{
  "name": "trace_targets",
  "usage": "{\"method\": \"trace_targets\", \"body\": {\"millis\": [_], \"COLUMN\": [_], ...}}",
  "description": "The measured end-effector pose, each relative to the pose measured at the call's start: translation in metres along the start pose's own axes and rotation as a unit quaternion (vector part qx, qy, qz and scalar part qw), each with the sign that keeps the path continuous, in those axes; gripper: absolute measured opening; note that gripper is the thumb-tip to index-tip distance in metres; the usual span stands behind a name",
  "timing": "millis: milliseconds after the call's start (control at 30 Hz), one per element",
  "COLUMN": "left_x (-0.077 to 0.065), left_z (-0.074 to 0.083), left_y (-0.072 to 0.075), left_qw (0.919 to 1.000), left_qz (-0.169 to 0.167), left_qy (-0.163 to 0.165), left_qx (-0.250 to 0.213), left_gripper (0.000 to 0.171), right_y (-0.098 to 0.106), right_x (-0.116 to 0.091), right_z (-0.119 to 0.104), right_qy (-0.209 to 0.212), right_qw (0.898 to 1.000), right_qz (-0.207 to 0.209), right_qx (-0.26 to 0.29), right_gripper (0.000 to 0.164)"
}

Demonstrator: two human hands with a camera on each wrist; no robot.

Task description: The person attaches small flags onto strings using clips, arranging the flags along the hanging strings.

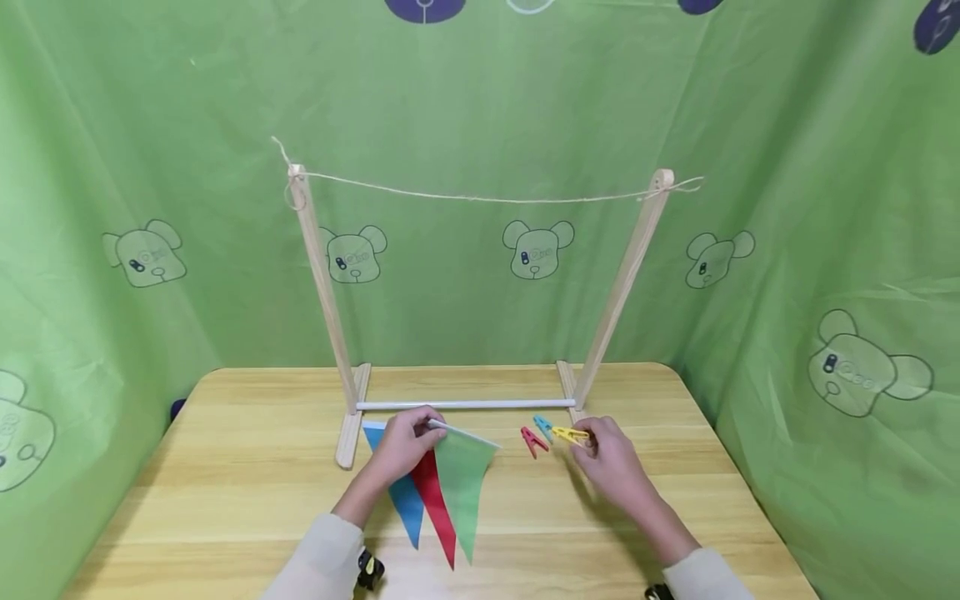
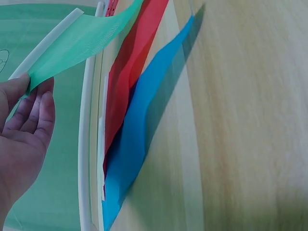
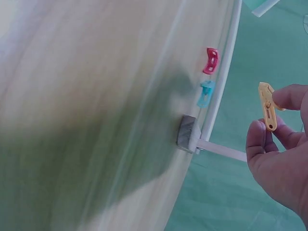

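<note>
My left hand [image 1: 402, 446] pinches a green pennant flag [image 1: 461, 483] by one corner of its white top edge, lifted off the table. Below it, a red pennant [image 1: 433, 492] and a blue pennant [image 1: 407, 502] lie on the wood, as the left wrist view shows. My right hand [image 1: 613, 462] pinches a yellow clothespin [image 1: 570, 435] between thumb and fingers. Beside that hand, a red clothespin [image 1: 533, 442] and a blue clothespin [image 1: 543, 427] lie on the table.
Behind stands a wooden frame with a left post [image 1: 322, 283], a right post [image 1: 624, 283] and a white bottom bar [image 1: 465, 405]. A thin string [image 1: 465, 198] sags between the post tops. Green curtain [image 1: 450, 317] surrounds the wooden table [image 1: 247, 467].
</note>
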State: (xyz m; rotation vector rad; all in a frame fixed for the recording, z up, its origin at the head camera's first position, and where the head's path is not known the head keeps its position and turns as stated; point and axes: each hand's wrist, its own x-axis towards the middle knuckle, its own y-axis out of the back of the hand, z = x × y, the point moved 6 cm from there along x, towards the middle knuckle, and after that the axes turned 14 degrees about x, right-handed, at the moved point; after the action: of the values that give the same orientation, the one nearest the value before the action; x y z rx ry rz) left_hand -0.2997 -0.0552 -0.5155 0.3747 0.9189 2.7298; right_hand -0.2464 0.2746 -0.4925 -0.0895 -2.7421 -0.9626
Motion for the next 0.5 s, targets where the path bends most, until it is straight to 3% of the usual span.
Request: {"method": "trace_targets", "body": {"millis": [500], "left_x": [0.002], "left_z": [0.012], "left_y": [0.012], "left_qw": [0.9987], "left_qz": [0.016], "left_qy": [0.024], "left_qx": [-0.042], "left_gripper": [0.005], "right_y": [0.016], "right_x": [0.011], "right_z": [-0.012], "right_qy": [0.022], "right_qw": [0.999], "right_qz": [0.02], "right_qx": [0.036], "right_gripper": [0.031]}}
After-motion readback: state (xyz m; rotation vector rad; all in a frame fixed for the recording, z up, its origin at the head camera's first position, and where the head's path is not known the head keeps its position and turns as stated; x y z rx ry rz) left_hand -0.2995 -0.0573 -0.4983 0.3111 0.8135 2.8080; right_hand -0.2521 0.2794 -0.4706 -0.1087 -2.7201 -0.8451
